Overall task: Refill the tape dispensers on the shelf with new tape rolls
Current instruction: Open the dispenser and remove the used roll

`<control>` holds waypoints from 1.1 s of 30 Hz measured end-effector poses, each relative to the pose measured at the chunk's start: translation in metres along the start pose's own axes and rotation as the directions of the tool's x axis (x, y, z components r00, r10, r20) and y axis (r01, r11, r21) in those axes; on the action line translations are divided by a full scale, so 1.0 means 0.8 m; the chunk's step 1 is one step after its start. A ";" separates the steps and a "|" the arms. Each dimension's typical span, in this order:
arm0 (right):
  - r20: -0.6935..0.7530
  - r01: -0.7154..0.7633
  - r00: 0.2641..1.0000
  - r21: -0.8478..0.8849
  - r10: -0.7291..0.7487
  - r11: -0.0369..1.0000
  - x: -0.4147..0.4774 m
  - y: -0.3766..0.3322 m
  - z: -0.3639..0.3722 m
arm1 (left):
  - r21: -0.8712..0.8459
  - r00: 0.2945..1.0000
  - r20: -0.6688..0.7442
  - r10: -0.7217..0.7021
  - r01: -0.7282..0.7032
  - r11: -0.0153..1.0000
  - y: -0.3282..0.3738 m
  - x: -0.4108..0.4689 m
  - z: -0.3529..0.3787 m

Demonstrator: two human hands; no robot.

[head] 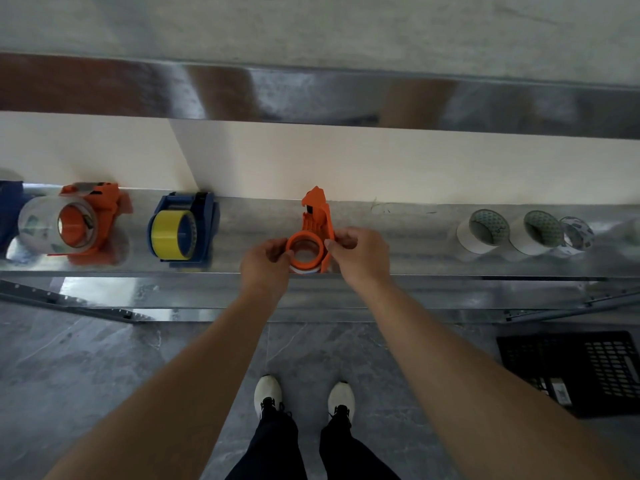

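Observation:
An orange tape dispenser point(314, 221) lies on the metal shelf point(398, 258) near its front edge, its round hub toward me. My left hand point(265, 263) pinches the left side of the hub ring. My right hand point(360, 252) grips the dispenser's right side plate. A thin whitish core or roll edge shows under the hub. To the left stand a blue dispenser point(183, 230) loaded with yellow tape and another orange dispenser point(86, 220) carrying a clear roll. Three tape rolls point(485, 233) lie on the shelf at the right.
A second metal shelf point(311, 95) runs above, against a pale wall. A black plastic crate point(585, 368) stands on the grey floor at the lower right. My feet are below the shelf edge. Part of a blue object point(8, 209) shows at the far left.

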State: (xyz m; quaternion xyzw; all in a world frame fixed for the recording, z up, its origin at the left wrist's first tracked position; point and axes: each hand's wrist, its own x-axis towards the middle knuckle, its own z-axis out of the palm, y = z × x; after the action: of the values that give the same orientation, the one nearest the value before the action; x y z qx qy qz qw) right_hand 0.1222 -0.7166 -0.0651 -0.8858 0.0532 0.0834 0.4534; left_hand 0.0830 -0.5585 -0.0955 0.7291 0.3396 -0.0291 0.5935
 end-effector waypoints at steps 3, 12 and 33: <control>-0.006 0.013 1.000 -0.020 -0.014 1.000 0.000 0.000 -0.003 | -0.015 1.000 0.003 -0.003 0.003 1.000 -0.001 0.000 0.000; -0.100 -0.022 0.995 -0.025 0.019 0.999 0.011 0.002 -0.015 | -0.007 1.000 -0.008 0.015 -0.015 1.000 0.000 -0.001 0.000; -0.013 0.270 0.963 -0.010 -0.271 0.963 -0.015 -0.029 0.006 | -0.080 0.999 -0.024 -0.047 0.045 0.996 0.006 0.002 -0.003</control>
State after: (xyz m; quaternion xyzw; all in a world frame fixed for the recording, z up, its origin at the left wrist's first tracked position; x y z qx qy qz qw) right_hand 0.1135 -0.6988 -0.0473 -0.8872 -0.0655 0.0148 0.4565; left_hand 0.0860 -0.5555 -0.0918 0.6974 0.3647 -0.0198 0.6166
